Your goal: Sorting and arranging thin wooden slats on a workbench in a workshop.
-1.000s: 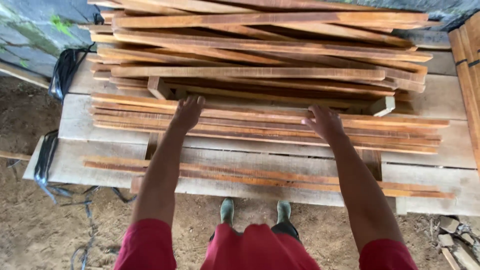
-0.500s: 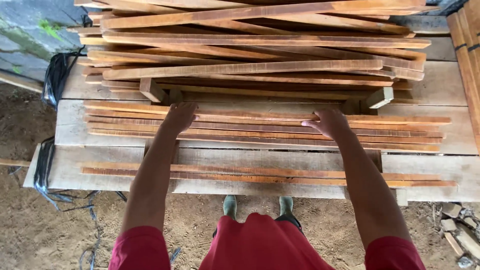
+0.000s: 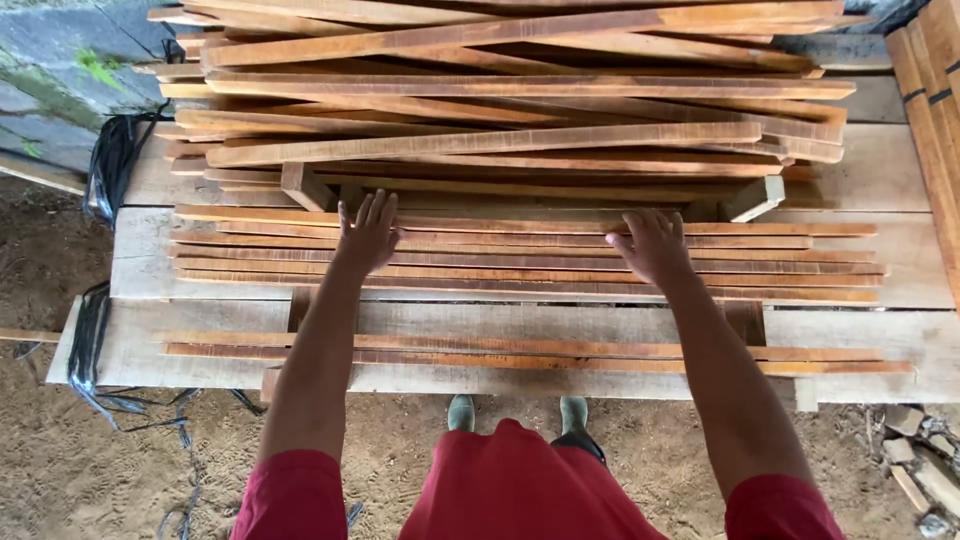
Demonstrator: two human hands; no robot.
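My left hand (image 3: pixel 366 233) lies flat, fingers spread, on a row of thin orange-brown wooden slats (image 3: pixel 520 255) laid side by side on a pale plank bench (image 3: pixel 130 260). My right hand (image 3: pixel 652 244) rests palm down on the same row, further right. Neither hand grips anything. Behind the row rises a tall pile of more slats (image 3: pixel 500 90), stacked across wooden spacer blocks (image 3: pixel 305 187). Two more slats (image 3: pixel 520 352) lie on the bench's near plank, close to my body.
Black straps (image 3: pixel 110 165) hang off the bench's left end down to the sandy ground (image 3: pixel 80 460). Another stack of boards (image 3: pixel 935 90) stands at the right edge. Stone rubble (image 3: pixel 925 470) lies at the lower right. My boots (image 3: pixel 515 412) show under the bench edge.
Both hands have stayed on the flat row of slats, shifting slightly along it; the fingers of the left hand are now spread wider. The camera has tilted a little.
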